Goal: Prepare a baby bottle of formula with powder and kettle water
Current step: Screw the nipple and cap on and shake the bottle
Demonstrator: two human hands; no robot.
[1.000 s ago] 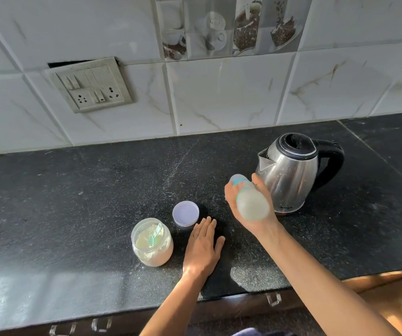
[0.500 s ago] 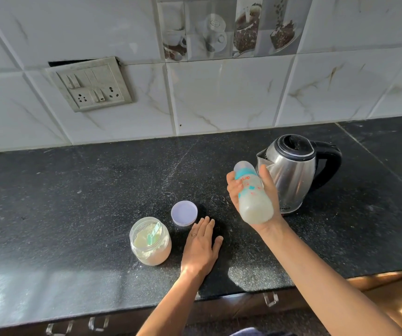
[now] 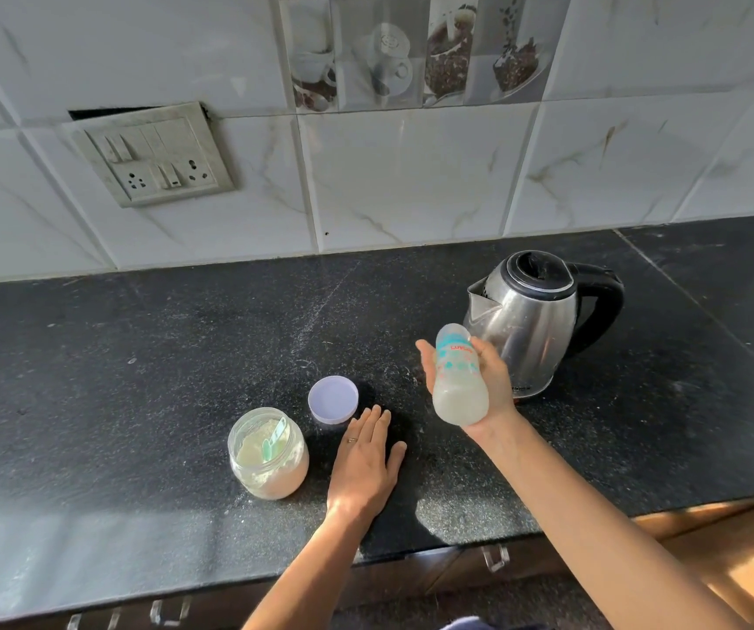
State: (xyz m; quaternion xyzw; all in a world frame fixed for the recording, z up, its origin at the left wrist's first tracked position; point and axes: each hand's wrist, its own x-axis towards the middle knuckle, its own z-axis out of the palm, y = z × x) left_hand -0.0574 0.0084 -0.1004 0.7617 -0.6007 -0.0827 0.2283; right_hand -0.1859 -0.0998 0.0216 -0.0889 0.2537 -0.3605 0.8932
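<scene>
My right hand [image 3: 491, 384] grips a baby bottle [image 3: 459, 379] in the air, tilted with its capped top pointing away from me, milky liquid pooled at its base. Right behind it stands the steel kettle [image 3: 529, 320] with a black lid and handle. My left hand [image 3: 366, 466] lies flat, fingers together, on the black counter [image 3: 138, 356]. To its left an open jar of formula powder [image 3: 268, 454] holds a green scoop [image 3: 273, 438]. The jar's lilac lid [image 3: 333, 399] rests upside down just beyond my left fingertips.
A switch and socket plate [image 3: 152, 154] hangs on the tiled wall at the back left. The counter's front edge runs below my forearms, with drawer handles [image 3: 495, 559] beneath it. Sunlight falls on the counter's left front part.
My right hand has swung the bottle from a blurred, more level pose to a steeper tilt with its label facing me. My left hand stays flat on the counter.
</scene>
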